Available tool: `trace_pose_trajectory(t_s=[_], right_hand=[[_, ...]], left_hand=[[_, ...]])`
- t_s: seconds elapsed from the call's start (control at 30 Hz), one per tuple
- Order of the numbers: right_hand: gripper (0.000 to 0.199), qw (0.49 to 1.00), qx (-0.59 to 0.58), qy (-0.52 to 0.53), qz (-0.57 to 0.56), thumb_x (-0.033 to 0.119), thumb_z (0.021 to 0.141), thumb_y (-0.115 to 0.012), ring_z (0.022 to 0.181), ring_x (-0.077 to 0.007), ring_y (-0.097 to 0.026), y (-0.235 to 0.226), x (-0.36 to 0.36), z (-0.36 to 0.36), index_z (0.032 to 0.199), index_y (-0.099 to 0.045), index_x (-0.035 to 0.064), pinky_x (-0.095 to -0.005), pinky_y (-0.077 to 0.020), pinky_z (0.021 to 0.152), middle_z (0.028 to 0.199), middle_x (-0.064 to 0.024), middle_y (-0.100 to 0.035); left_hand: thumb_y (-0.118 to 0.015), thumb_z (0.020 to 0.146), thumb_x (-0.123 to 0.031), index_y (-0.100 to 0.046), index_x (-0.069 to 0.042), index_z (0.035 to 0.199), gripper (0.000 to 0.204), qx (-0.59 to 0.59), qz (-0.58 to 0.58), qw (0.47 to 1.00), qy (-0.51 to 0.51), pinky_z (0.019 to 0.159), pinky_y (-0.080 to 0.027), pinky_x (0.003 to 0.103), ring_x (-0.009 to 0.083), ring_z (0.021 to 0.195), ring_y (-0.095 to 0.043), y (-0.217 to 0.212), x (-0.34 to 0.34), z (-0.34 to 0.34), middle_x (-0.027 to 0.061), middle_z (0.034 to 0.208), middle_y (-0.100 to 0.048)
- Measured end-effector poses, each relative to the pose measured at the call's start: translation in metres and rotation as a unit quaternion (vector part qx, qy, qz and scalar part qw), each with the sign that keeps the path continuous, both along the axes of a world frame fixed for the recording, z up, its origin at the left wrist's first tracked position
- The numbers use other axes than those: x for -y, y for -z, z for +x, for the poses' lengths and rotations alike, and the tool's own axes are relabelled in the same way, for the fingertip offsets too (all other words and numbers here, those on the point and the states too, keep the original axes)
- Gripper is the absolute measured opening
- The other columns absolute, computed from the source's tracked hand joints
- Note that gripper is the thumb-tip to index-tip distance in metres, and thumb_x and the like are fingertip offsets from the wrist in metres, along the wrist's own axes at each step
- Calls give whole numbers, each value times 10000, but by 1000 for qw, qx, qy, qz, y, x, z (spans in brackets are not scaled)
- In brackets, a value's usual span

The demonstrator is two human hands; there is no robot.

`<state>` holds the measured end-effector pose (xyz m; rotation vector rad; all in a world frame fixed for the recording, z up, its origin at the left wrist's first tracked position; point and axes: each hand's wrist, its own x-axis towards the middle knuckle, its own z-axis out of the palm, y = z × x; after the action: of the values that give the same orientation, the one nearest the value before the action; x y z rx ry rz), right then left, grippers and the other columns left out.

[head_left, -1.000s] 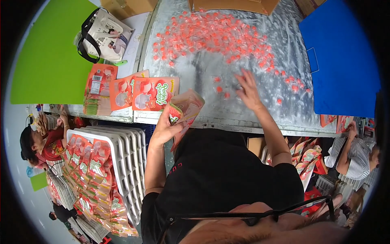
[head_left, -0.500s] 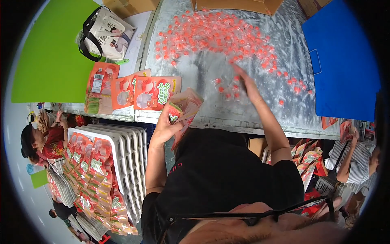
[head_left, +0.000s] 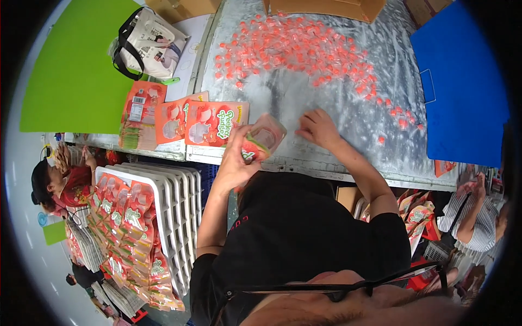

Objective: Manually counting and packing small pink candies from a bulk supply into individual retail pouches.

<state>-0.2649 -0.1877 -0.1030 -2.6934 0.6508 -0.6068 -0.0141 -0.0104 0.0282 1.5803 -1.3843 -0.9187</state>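
My left hand [head_left: 237,157] holds an open red and green printed pouch [head_left: 262,138] at the near edge of the grey table [head_left: 348,146]. My right hand [head_left: 318,127] lies curled on the table just right of the pouch; whether it grips any sweets is hidden. Many small red wrapped sweets [head_left: 296,46] lie spread over the far half of the table, and a few loose ones [head_left: 392,117] trail off to the right of my right hand.
A stack of flat printed pouches [head_left: 187,119] lies left of my left hand. Behind them stand a white bag with black straps [head_left: 149,46], a green board [head_left: 76,70], a cardboard box [head_left: 321,6] and a blue board [head_left: 462,87]. White trays of filled pouches [head_left: 136,217] stand below; other people sit at both sides.
My right hand has drawn back from the scattered sweets toward the near edge, beside the pouch. The left hand keeps the pouch in place.
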Motion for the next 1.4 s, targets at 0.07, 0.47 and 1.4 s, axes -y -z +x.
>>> trace_pose_trajectory(t_s=[0.07, 0.47, 1.4], right_hand=[[327, 997, 64, 53, 4, 253, 769, -797, 892, -281, -617, 1, -3, -4, 1013, -667, 79, -419, -515, 763, 1008, -73, -629], [224, 963, 178, 41, 196, 209, 990, -556, 854, -232, -663, -125, -32, 57, 978, -650, 6, -341, -510, 743, 948, -147, -642], [519, 912, 235, 161, 296, 391, 1049, -408, 1389, -293, -409, 20, 45, -8, 1458, -493, 84, -425, -252, 1181, 1487, -112, -485]], left_hand=[[-748, 601, 40, -468, -72, 1390, 845, 110, -59, 992, 12, 1077, -389, 438, 409, 1269, -451, -4, 7, -7, 191, 1308, -465], [-839, 554, -52, -472, -77, 1391, 914, 284, -112, 952, -18, 1097, -317, 550, 410, 1187, -448, 21, 23, -39, 168, 1248, -452], [-754, 642, 54, -399, -53, 1434, 875, 134, -162, 966, -152, 1095, -356, 457, 390, 1287, -397, 4, 13, -32, 210, 1332, -393]])
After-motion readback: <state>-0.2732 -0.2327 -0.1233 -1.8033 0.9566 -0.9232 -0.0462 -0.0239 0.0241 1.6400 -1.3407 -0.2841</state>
